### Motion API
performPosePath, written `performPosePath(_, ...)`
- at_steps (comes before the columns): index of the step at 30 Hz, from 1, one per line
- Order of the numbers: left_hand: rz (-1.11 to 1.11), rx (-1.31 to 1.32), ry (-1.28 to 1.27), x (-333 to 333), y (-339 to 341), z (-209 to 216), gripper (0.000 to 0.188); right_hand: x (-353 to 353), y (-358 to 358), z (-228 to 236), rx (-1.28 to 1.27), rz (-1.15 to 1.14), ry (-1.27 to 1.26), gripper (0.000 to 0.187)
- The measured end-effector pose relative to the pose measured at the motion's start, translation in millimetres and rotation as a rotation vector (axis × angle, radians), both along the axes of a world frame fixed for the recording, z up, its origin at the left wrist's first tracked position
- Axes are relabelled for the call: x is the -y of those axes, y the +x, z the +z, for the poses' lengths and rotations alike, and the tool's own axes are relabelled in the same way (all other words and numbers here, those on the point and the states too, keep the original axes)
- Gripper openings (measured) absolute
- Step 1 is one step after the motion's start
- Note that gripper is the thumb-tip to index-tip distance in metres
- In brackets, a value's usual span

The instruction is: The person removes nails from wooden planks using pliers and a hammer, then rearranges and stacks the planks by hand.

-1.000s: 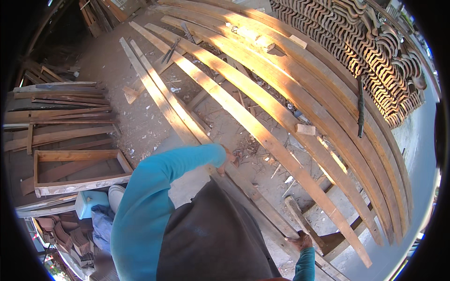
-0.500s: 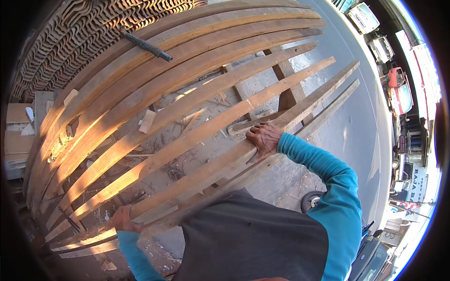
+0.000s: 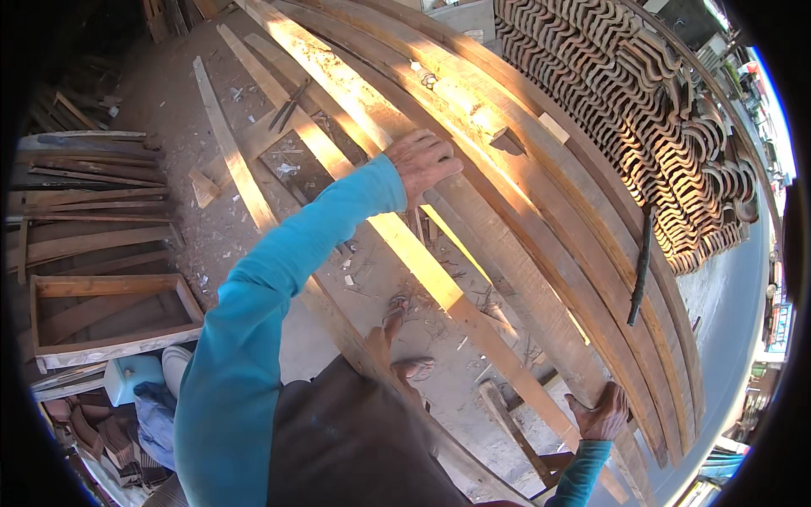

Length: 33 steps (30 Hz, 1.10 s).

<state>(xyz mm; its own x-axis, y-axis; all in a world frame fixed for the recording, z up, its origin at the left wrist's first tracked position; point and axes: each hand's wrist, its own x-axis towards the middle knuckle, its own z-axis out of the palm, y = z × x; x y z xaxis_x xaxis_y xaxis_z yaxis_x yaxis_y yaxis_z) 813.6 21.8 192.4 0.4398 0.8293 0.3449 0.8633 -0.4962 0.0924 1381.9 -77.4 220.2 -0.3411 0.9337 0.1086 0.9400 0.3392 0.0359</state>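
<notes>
Several long wooden planks lie side by side, fanning across the middle of the view. My left hand (image 3: 422,165) is curled over a broad wooden plank (image 3: 498,249), with its fingers across the top face. Farther along the same plank, my right hand (image 3: 600,411) grips its edge, thumb on one side and fingers on the other. A narrower, sunlit plank (image 3: 422,264) runs alongside, nearer to me. Another plank (image 3: 342,325) passes close against my body. The undersides of both hands are hidden.
A dark rod (image 3: 644,266) lies across the far planks, near a small wood block (image 3: 553,128). Stacked curved roof tiles (image 3: 608,110) stand at the upper right. On the left are a wooden frame (image 3: 114,345), piled boards (image 3: 101,203) and a light-blue container (image 3: 133,377).
My view has swung left, bringing the tiles to the right side. Both hands have left the nearer plank and now hold a broad one farther in.
</notes>
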Motion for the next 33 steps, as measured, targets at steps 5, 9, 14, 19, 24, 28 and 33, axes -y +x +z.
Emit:
performPosePath(5,0.039,0.000,-0.005,-65,-44,-22,0.059,-56,-53,-10,-0.071,0.016,0.112,0.068)
performPosePath(9,0.151,-0.103,-0.098,-102,-64,-46,0.068,-89,-79,-33,-0.057,0.027,0.100,0.067)
performPosePath(14,0.191,-0.241,-0.227,-129,-83,-73,0.089,-109,-93,-61,-0.111,0.025,0.091,0.066)
performPosePath(19,0.181,-0.229,-0.259,-147,-83,-88,0.090,-127,-100,-80,-0.104,-0.010,0.081,0.067)
performPosePath(24,0.174,-0.160,-0.163,-156,-89,-116,0.089,-145,-100,-103,-0.115,-0.019,0.049,0.069)
performPosePath(28,0.274,-0.146,-0.128,-153,-95,-123,0.092,-160,-101,-110,-0.079,-0.025,0.065,0.069)
performPosePath(33,0.256,0.044,0.147,-134,-74,-143,0.095,-155,-124,-122,-0.051,-0.251,0.456,0.071)
